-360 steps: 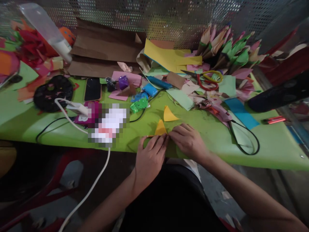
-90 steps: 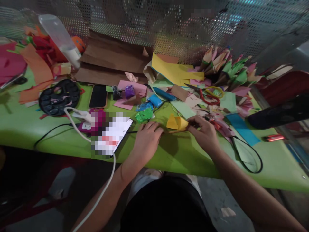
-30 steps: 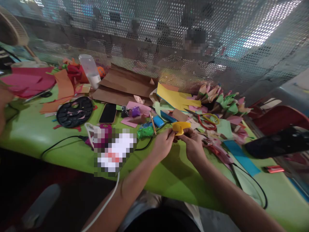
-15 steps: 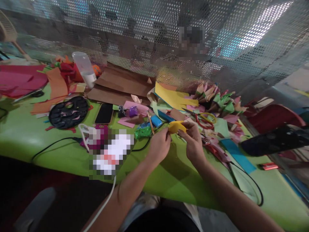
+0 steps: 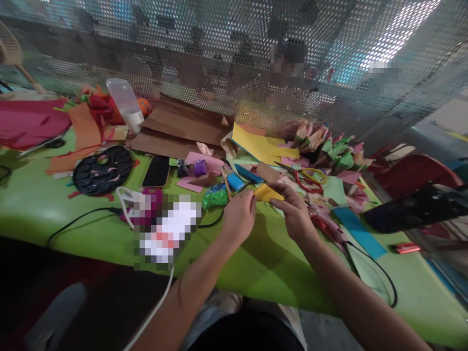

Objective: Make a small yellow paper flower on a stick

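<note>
Paper [image 5: 269, 192], yellow, folded, one piece: held above the surface [image 5: 278, 278], its left end pinched by the left hand [image 5: 239, 217], its right end gripped between thumb and fingers of the right hand [image 5: 297, 214]. Judged light, thin, easily creased or torn, hardly slippery; best taken by the edges, with slight pressure, so that the folds are not crushed. Also counted: scissors [image 5: 298, 179], one pair; black palette [image 5: 102, 175], one; clear bottle [image 5: 124, 101], one; dark phone [image 5: 156, 170], one; lit screen [image 5: 175, 224], obscured, one; purple packet [image 5: 200, 167], one; green packet [image 5: 215, 199], one. Paper cones [image 5: 338, 153] are massed at far right; their number cannot be told.
</note>
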Available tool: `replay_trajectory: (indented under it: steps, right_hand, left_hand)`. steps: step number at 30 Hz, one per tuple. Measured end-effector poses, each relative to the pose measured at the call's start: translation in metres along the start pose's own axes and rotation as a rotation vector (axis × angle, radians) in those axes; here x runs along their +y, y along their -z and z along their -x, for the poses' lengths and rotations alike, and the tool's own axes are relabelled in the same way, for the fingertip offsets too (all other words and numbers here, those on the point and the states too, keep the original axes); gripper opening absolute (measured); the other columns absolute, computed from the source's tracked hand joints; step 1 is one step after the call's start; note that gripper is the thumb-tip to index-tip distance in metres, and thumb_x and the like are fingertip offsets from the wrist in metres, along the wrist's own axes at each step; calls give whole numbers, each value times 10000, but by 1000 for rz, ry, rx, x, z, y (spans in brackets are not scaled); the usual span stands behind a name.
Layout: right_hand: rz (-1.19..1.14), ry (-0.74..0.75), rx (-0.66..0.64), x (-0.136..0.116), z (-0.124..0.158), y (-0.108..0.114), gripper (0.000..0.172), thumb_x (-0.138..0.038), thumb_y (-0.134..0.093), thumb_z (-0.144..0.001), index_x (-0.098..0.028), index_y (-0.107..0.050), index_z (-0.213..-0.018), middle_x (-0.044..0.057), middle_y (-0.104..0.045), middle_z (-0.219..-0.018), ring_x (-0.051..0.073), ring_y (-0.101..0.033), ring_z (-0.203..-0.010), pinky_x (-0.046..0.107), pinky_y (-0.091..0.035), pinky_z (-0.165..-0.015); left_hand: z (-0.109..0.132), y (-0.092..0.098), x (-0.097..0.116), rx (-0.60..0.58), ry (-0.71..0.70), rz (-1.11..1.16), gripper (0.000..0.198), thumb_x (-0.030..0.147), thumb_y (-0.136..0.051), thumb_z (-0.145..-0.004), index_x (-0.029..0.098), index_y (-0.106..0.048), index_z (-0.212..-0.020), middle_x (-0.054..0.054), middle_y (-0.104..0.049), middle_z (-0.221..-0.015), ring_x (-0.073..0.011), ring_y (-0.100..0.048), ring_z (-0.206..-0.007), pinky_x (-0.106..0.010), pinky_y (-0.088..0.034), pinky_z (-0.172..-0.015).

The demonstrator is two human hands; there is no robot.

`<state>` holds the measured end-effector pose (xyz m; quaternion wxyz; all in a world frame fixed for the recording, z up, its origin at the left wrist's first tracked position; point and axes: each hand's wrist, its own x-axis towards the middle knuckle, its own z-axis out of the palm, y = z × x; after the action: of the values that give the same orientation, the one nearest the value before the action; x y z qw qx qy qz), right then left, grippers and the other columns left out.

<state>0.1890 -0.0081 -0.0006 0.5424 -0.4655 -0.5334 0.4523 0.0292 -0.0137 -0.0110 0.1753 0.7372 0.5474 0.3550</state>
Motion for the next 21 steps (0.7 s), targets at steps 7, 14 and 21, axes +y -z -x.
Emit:
replay_trajectory:
  steps: [7,14,21]
  right_hand:
    - [87,51,-102,-15,0,6,451,-596,-677,-827,-260,-745,-1119,55,-753,-1083,254,-657,-1057,370,-507,-899]
    - [123,-73,35,-15,-6,6,352,-494,-908,-551,-224,-788,-743,12,-728,-695,155,-611,-636,284,-479,-606]
    - [-82,-126,117,-17,-6,2,330,-434,-938,-507,-211,-745,-653,-9,-671,-596,121,-549,-535,252,-426,-524]
  left_hand:
    - [-1,5,7,-116,-63,-118,253,175,-394,-1001,173,-645,-1030,-113,-705,-1003,-255,-648,-959,-363,-491,-826]
    - [-2,5,1,-32,-35,245,134,181,-548,-942,195,-656,-1019,-84,-732,-975,-228,-682,-898,-340,-522,-811]
    - [-5,3,-4,40,86,786,70,241,-624,-886,191,-647,-928,-47,-730,-890,-158,-684,-780,-275,-537,-741]
